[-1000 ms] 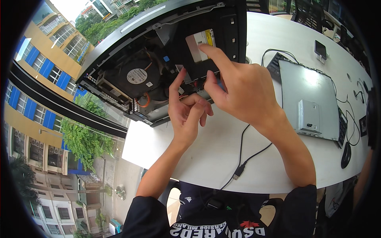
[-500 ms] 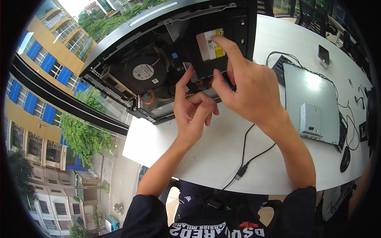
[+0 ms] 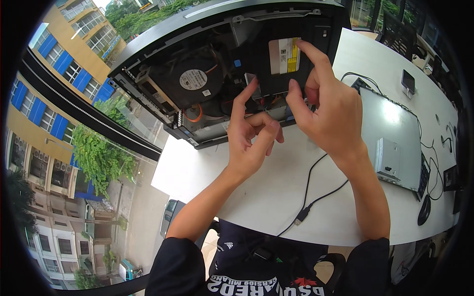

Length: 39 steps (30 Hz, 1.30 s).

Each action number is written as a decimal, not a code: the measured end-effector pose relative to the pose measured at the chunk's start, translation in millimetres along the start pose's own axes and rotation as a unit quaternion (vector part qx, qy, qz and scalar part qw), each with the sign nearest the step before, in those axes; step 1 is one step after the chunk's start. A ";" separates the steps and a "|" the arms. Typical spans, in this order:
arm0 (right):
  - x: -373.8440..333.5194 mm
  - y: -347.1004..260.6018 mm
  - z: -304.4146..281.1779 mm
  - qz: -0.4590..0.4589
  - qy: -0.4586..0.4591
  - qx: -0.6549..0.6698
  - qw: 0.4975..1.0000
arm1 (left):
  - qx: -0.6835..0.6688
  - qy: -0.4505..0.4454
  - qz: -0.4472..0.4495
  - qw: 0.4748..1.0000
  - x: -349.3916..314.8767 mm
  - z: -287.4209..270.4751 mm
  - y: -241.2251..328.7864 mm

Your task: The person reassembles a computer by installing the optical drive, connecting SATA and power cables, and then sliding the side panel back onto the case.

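- Left hand [image 3: 249, 140]: index finger extended, thumb and other fingers loosely bent; nothing is visibly held. Its index tip lies at a small metal bracket [image 3: 252, 83]; whether they touch cannot be told.
- Right hand [image 3: 333, 111]: thumb and index finger spread wide, gripping nothing visible; the index tip lies at the upper right of a white-and-yellow label [image 3: 279, 56], contact uncertain.
- Computer case [image 3: 281, 11]: open-sided, directly beyond the fingers of both hands, its interior facing them.
- Round fan [image 3: 193, 79]: inside the case, to the left of the left fingers.
- Blue square piece [image 3: 237, 63]: just beyond the left index tip.
- Black cable [image 3: 302, 215]: on the desk [image 3: 197, 182], nearer the wearer than the right fingers.
- Metal panel [image 3: 385, 118]: to the right of the right fingers, a boxy raised part [image 3: 388, 154] upon it.
- Phone [image 3: 408, 80]: farther right of those fingers.
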State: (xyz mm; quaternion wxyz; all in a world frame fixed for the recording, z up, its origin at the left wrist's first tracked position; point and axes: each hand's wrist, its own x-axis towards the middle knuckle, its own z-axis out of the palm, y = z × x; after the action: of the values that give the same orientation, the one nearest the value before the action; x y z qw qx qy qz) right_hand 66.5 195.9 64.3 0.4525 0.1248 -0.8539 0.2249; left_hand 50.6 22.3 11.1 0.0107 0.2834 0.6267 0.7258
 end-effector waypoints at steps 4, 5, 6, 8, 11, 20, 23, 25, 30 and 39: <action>2.0 5.1 -2.9 -0.001 -0.005 -0.009 1.000 | -0.005 0.002 -0.003 1.000 -0.4 1.4 0.5; 1.3 4.3 -2.2 0.001 -0.005 -0.008 1.000 | 0.001 0.002 -0.001 1.000 -0.3 1.2 0.5; 0.8 3.3 -2.0 0.002 -0.004 -0.006 1.000 | 0.006 0.002 0.001 1.000 -0.2 1.4 0.4; 0.8 0.3 -3.8 0.003 -0.008 -0.017 1.000 | 0.006 0.008 0.005 1.000 -0.4 2.8 -1.9; 3.7 5.5 -7.4 -0.016 0.023 -0.013 1.000 | 0.006 0.013 0.013 1.000 1.0 5.4 -2.7; 16.0 34.2 -23.0 -0.017 0.161 0.000 0.987 | 0.030 0.018 0.034 0.999 1.4 3.6 -6.7; 12.9 35.6 -17.9 -0.011 0.110 -0.023 0.994 | 0.031 0.022 0.032 0.999 2.0 4.8 -7.1; 11.8 37.3 -16.6 -0.025 0.113 -0.047 0.992 | 0.034 0.028 0.036 0.998 2.2 4.9 -6.7; 11.3 41.8 -12.6 -0.050 0.123 -0.068 0.989 | 0.040 0.030 0.038 0.998 2.4 4.6 -9.6; -2.3 63.4 4.7 -0.089 0.112 -0.089 0.986 | 0.013 0.015 0.017 1.000 2.9 1.2 -10.6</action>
State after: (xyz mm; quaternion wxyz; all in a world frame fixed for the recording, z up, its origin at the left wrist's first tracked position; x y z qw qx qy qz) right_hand 38.0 248.6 42.9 0.5730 0.1332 -0.7998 0.1194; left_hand 45.0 26.7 2.6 -0.0149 0.2830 0.6311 0.7221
